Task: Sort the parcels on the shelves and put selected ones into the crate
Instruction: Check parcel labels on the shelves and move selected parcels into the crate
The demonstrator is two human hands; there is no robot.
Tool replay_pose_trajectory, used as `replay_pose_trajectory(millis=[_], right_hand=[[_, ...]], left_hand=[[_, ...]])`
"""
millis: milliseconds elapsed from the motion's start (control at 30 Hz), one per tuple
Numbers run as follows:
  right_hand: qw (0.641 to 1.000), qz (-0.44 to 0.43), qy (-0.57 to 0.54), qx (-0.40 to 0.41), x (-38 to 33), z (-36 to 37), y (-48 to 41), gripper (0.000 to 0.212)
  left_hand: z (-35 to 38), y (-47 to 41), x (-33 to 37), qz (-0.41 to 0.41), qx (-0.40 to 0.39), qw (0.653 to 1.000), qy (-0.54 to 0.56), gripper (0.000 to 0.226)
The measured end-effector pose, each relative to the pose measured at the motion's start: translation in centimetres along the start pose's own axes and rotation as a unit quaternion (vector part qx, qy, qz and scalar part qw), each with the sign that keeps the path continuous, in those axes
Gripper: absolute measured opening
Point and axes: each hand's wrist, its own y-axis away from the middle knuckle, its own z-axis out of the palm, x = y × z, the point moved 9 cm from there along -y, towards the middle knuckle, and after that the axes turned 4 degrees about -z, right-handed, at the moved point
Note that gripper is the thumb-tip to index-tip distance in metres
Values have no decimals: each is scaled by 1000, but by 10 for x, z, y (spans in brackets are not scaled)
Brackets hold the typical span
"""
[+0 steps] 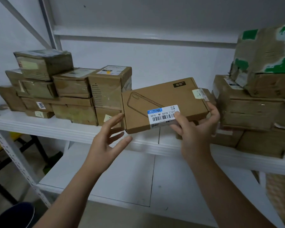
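Above a white lower shelf board (122,175), a person's left hand (109,142) hovers with fingers spread and straight, its fingertips just beside the left end of a flat cardboard parcel (163,99); whether they touch it cannot be told. The right hand (196,134) grips the parcel's right end, thumb pressed on a white barcode label (163,115), fingers curled round the far edge. The parcel, printed with a phone outline, is held tilted over the front of the upper shelf (56,127). Behind it, taped brown parcels (72,89) are stacked at left; a second stack (253,109) at right carries a torn green-printed box (266,55).
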Motion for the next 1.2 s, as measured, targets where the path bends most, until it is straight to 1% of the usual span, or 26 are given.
replay_pose_trajectory(millis=[67, 133, 233, 333, 400, 433, 500, 567, 633, 733, 800, 867, 933, 967, 1033, 1100, 1133, 1200], right_hand=[[1000, 1, -2, 1, 8, 10, 9, 68], [1000, -5, -1, 7, 15, 20, 19, 66], [1000, -23, 6, 17, 22, 33, 31, 54], [999, -26, 16, 44, 32, 40, 44, 43], [997, -29, 20, 63, 39, 45, 55, 40], [997, -36, 27, 68, 41, 49, 61, 39], [995, -48, 53, 71, 45, 57, 72, 36], [994, -43, 72, 69, 53, 64, 80, 28], [993, -38, 89, 72, 60, 71, 88, 20], [991, -33, 103, 80, 66, 80, 100, 14], [990, -34, 113, 74, 65, 88, 106, 12], [988, -40, 133, 73, 60, 96, 110, 12], [986, -52, 141, 69, 55, 105, 115, 12], [986, -57, 146, 59, 53, 109, 116, 13], [978, -67, 196, 25, 51, 118, 121, 26], [964, -75, 254, 10, 50, 122, 128, 35], [960, -82, 267, 19, 49, 122, 131, 36], [951, -94, 289, 49, 46, 119, 136, 37]], left_hand=[[-9, -5, -5, -12, 5, 1000, 11, 53], [-22, -9, -11, -24, 30, 999, 23, 49], [-46, -11, -21, -32, 47, 997, 55, 46], [-71, -10, -30, -32, 34, 998, 50, 47], [-86, -8, -29, -22, 3, 999, 29, 52], [-93, -7, -27, -10, -23, 1000, -2, 57], [-106, -6, -24, 35, -54, 993, -102, 63], [-125, -8, -21, 97, -46, 978, -180, 57], [-144, -8, -17, 143, -24, 965, -218, 51], [-165, -9, -13, 179, -4, 956, -231, 43], [-172, -11, -11, 195, -24, 958, -208, 41], [-173, -12, -13, 205, -63, 959, -184, 42], [-175, -13, -14, 186, -81, 969, -142, 39], [-175, -12, -13, 165, -77, 977, -111, 35], [-180, -10, -10, 111, -37, 992, -56, 25], [-183, -10, -14, 51, 14, 997, -51, 17], [-183, -10, -19, 18, 29, 998, -59, 14], [-182, -9, -27, -36, 41, 996, -70, 16]])
